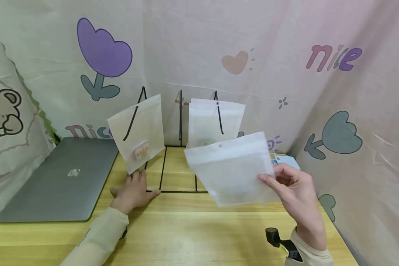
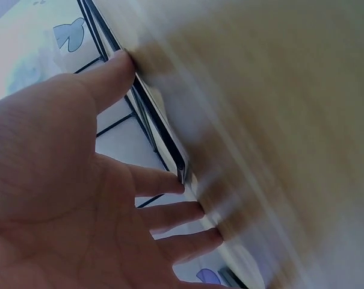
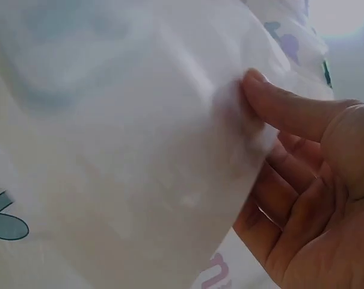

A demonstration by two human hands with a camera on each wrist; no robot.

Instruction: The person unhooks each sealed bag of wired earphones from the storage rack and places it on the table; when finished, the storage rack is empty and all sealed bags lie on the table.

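Note:
My right hand (image 1: 297, 192) pinches the right edge of a frosted white plastic bag (image 1: 232, 171) between thumb and fingers. The bag is tilted in the air in front of the rack, with a small punched hole near its top edge. In the right wrist view the thumb lies across the translucent bag (image 3: 139, 138). My left hand (image 1: 133, 192) rests with fingers spread on the front left corner of a black wire rack (image 1: 177, 191). A bag (image 1: 146, 125) with a small pinkish print hangs on the left hook, and further white bags (image 1: 212, 118) hang on the right hook.
A grey laptop (image 1: 60, 177), lid down, lies on the left of the wooden table (image 1: 186, 236). The middle hook (image 1: 181, 114) of the rack holds nothing. A light-blue item (image 1: 287, 161) sits behind my right hand. Printed cloth (image 1: 186, 44) surrounds the table at the back and sides.

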